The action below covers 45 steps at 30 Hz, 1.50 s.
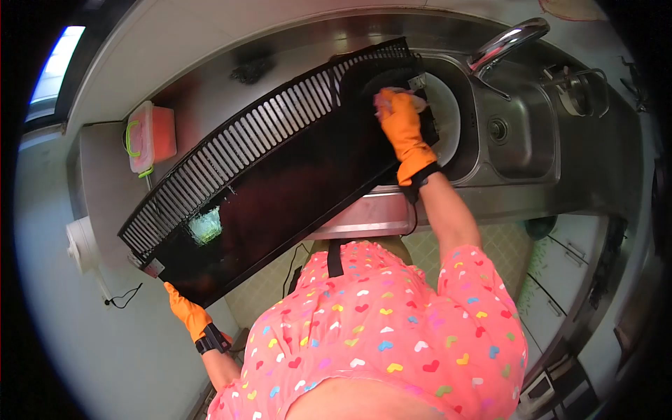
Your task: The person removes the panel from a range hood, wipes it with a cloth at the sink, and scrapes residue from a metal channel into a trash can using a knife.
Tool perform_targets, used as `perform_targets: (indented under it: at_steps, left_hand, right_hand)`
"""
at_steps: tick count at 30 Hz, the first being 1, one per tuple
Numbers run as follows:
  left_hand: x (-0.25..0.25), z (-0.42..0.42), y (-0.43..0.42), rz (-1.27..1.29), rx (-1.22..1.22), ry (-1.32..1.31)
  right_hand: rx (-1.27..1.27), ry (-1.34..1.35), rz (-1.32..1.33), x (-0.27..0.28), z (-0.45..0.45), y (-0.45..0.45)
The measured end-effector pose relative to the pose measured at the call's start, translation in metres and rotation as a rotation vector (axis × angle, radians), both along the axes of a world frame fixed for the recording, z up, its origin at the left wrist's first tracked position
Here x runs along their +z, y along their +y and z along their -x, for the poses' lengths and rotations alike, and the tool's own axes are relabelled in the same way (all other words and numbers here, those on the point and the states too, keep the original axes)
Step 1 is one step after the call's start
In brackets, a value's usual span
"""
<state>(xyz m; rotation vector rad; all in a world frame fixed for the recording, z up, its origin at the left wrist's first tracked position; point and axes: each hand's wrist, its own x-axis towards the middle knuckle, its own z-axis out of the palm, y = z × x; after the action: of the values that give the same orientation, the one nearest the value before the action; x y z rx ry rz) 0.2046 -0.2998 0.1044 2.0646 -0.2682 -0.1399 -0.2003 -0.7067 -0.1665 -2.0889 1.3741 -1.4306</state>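
Observation:
A long black slotted panel (301, 175) lies tilted across the counter and over the left part of the sink. Its curved row of slots faces the wall, and the flat side is dark and glossy. My left hand (187, 313), in an orange rubber glove, grips the panel's near left corner; some fingers are hidden beneath it. My right hand (404, 129), also gloved in orange, presses a pinkish cloth (383, 100) onto the panel's right end. A bright greenish-white patch shows on the panel's left part; whether it is foam or a reflection is unclear.
Under the panel's right end, a pale round basin (451, 112) sits in the sink. A chrome faucet (507, 45) arches beside the steel right bowl (535, 136). Metal cookware (575, 94) stands further right. A plastic box (152, 140) with green handles is on the left counter.

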Motion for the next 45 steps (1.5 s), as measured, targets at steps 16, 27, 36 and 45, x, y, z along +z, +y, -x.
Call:
perform_targets:
  at_steps: [16, 27, 36, 45]
  left_hand:
    - [-0.006, -0.004, -0.012, 0.095, -0.069, -0.119]
    - [-0.011, 0.009, -0.024, 0.175, -0.043, -0.14]
    - [-0.016, -0.01, -0.004, -0.019, -0.112, -0.175]
    - [-0.035, -0.022, 0.026, -0.051, 0.113, -0.04]
  right_hand:
    - [0.843, -0.094, 0.298, 0.143, -0.261, 0.266]
    - [0.484, 0.1, -0.105, 0.024, -0.098, 0.205]
    - [-0.084, -0.455, -0.871, -0.033, 0.045, 0.092]
    - [-0.204, -0.767, -0.841, -0.152, 0.07, 0.027]
